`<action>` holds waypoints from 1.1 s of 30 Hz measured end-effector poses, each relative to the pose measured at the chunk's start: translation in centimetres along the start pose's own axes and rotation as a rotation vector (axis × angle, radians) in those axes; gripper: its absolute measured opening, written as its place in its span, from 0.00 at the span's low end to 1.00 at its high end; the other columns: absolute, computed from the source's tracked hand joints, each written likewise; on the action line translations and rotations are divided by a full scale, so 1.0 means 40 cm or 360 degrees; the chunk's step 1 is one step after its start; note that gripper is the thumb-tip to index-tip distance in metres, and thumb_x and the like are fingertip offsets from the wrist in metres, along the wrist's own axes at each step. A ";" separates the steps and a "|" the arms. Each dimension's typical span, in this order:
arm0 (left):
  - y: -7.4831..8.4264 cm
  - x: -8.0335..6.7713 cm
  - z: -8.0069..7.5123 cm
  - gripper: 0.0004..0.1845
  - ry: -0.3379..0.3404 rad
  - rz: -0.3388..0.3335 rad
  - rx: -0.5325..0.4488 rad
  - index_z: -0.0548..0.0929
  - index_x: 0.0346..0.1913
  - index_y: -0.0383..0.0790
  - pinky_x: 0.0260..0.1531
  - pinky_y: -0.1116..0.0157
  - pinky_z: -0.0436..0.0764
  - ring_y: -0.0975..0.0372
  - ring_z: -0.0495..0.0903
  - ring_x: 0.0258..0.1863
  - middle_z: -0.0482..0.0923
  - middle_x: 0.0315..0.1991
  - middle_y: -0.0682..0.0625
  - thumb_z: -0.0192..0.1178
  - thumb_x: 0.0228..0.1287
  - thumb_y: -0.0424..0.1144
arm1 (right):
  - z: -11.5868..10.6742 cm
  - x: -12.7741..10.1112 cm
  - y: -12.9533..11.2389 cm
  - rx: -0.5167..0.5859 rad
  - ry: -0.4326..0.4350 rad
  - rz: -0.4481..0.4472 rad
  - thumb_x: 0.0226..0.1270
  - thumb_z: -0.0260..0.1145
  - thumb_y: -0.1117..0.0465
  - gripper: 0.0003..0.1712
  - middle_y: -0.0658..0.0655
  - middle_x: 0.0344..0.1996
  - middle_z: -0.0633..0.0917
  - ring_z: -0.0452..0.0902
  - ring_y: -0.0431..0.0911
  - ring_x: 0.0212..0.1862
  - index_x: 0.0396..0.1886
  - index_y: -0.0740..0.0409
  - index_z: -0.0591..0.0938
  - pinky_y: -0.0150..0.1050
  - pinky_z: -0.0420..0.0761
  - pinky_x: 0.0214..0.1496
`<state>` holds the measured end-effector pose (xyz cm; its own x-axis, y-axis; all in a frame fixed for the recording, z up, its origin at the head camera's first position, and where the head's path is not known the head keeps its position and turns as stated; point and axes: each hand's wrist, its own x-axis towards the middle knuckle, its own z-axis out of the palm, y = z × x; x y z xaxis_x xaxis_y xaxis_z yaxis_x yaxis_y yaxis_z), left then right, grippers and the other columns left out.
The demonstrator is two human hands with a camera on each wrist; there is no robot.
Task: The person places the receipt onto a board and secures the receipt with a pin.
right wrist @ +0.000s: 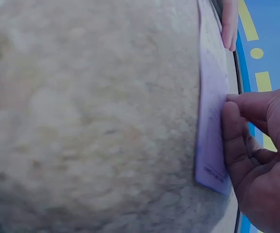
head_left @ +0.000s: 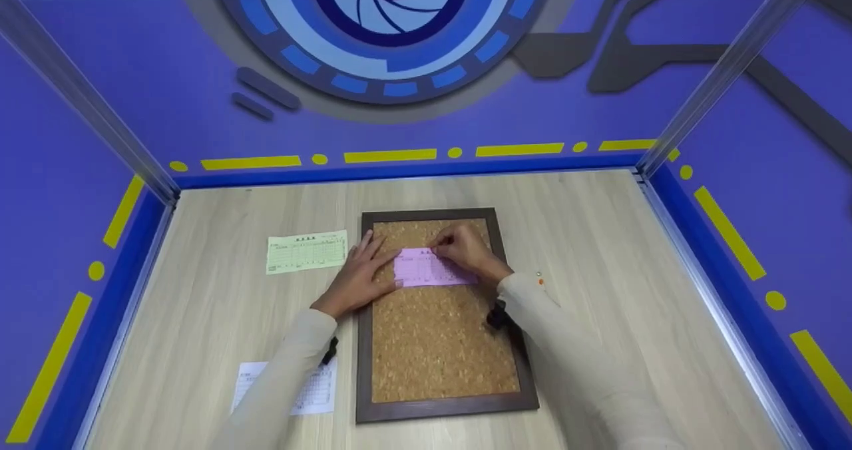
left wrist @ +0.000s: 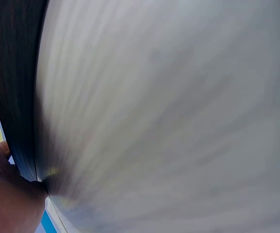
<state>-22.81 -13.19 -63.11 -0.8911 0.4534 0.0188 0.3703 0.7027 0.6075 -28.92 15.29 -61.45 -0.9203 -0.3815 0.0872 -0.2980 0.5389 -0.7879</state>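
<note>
A pink slip (head_left: 429,268) lies on the cork board (head_left: 436,343) — near its top. The left hand (head_left: 357,273) presses its left edge with flat fingers; the right hand (head_left: 466,250) pinches something tiny at its top edge — too small to identify.

Sleeves: long, cream-coloured, reaching to each wrist.
Wrist gear: a small black unit strapped just behind each hand (head_left: 356,277), right hand (head_left: 469,250) too.

A cork board (head_left: 439,343) is laid mid-counter (head_left: 599,250). A slip (head_left: 429,268) is held on its upper part, between the left hand (head_left: 356,277) and right hand (head_left: 466,249). A form (head_left: 306,251) is placed left of the board, and another sheet (head_left: 313,390) nearer, under the left sleeve.
</note>
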 end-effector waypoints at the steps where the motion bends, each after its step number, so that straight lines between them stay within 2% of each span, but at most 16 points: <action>1: 0.001 0.002 0.000 0.40 -0.0006 -0.0003 0.0005 0.74 0.83 0.49 0.85 0.37 0.42 0.43 0.36 0.90 0.52 0.89 0.38 0.69 0.74 0.59 | -0.003 0.002 -0.001 -0.0007 -0.0006 0.0018 0.66 0.74 0.76 0.08 0.59 0.37 0.94 0.80 0.40 0.35 0.41 0.66 0.95 0.31 0.77 0.36; 8: -0.001 0.007 -0.003 0.41 0.0005 0.0009 0.0003 0.73 0.83 0.49 0.85 0.37 0.41 0.43 0.36 0.90 0.52 0.89 0.38 0.70 0.74 0.59 | -0.011 0.012 -0.018 -0.0026 -0.0048 0.0151 0.67 0.75 0.75 0.08 0.57 0.38 0.95 0.80 0.39 0.33 0.40 0.64 0.96 0.29 0.77 0.33; 20: -0.002 -0.003 -0.002 0.40 -0.0007 0.0004 -0.0002 0.73 0.83 0.49 0.85 0.38 0.40 0.44 0.35 0.90 0.51 0.89 0.39 0.69 0.74 0.60 | -0.007 0.015 -0.029 -0.0039 -0.0081 0.0225 0.66 0.76 0.76 0.07 0.57 0.38 0.95 0.80 0.39 0.33 0.40 0.64 0.96 0.29 0.78 0.34; 27: -0.004 -0.005 -0.013 0.40 0.0024 -0.0007 -0.0003 0.73 0.83 0.49 0.85 0.38 0.42 0.44 0.36 0.90 0.52 0.89 0.39 0.69 0.74 0.59 | -0.001 0.022 -0.036 -0.0118 -0.0060 0.0138 0.66 0.75 0.74 0.07 0.58 0.38 0.95 0.80 0.39 0.35 0.40 0.64 0.96 0.30 0.78 0.36; 33: -0.007 0.000 -0.001 0.41 -0.0011 0.0021 0.0007 0.72 0.84 0.48 0.85 0.38 0.41 0.44 0.35 0.90 0.50 0.90 0.40 0.69 0.75 0.59 | -0.002 0.009 -0.027 -0.0218 -0.0030 0.0051 0.65 0.75 0.75 0.06 0.57 0.33 0.93 0.79 0.40 0.33 0.37 0.65 0.95 0.33 0.79 0.35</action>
<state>-22.94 -13.41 -63.24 -0.8844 0.4663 0.0215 0.3832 0.6991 0.6036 -28.95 14.63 -60.51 -0.9253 -0.3759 0.0511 -0.3018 0.6478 -0.6995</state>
